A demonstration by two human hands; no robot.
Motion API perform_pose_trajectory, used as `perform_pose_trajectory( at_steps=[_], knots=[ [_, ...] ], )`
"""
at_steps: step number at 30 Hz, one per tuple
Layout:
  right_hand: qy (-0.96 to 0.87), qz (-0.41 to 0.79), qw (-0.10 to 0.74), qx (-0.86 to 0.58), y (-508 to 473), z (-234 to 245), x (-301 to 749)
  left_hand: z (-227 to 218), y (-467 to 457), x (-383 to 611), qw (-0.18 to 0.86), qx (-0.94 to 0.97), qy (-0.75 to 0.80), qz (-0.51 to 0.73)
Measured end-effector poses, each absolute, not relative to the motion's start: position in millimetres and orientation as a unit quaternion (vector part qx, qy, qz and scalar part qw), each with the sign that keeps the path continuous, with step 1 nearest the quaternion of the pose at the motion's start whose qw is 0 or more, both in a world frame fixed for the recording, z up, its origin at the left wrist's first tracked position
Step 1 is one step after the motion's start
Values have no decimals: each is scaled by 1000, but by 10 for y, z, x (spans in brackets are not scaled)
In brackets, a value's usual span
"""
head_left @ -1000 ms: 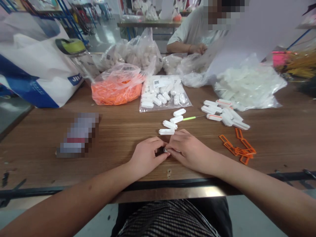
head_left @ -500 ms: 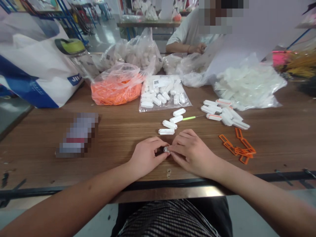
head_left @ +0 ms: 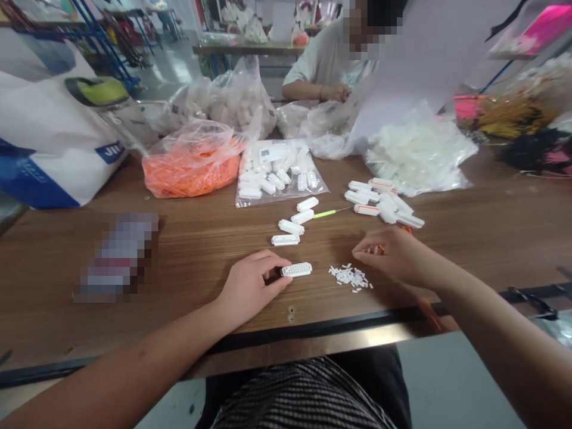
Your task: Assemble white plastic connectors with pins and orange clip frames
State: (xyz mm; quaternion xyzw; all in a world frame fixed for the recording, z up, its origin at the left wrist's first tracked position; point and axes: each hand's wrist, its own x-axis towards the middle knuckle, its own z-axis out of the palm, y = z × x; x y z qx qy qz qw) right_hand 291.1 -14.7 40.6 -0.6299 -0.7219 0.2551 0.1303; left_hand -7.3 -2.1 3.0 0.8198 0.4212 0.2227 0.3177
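My left hand pinches the left end of a white connector housing, whose face of several small holes points up, just above or on the table. My right hand is off to the right, fingers and thumb drawn together; whether something is between them I cannot make out. Under its fingertips lies a heap of tiny white pieces. Orange rectangular frames are mostly hidden behind my right hand. Beyond my left hand, several white housings lie beside a thin tool with a lime-green handle.
More white housings, some orange-edged, lie at the right. Behind stand bags of orange parts, white housings and pale parts. A blurred-out flat object, a bottle and a white-blue bag are left. A person sits opposite.
My right hand has left the housing and moved right, uncovering the heap of tiny white pieces and covering the orange frames. My left hand keeps the housing. The view has shifted slightly.
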Motion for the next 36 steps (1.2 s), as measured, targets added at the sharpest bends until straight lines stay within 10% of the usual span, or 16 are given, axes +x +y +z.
perform_pose_trajectory(
  at_steps=[16,36],
  knots=[
    [-825,-3,109,-555,-175,184,2920,35,-1,-80,304,828,418,217],
    [-682,173,141,-697,-172,183,2884,23,-15,-69,309,824,417,226]
  ],
)
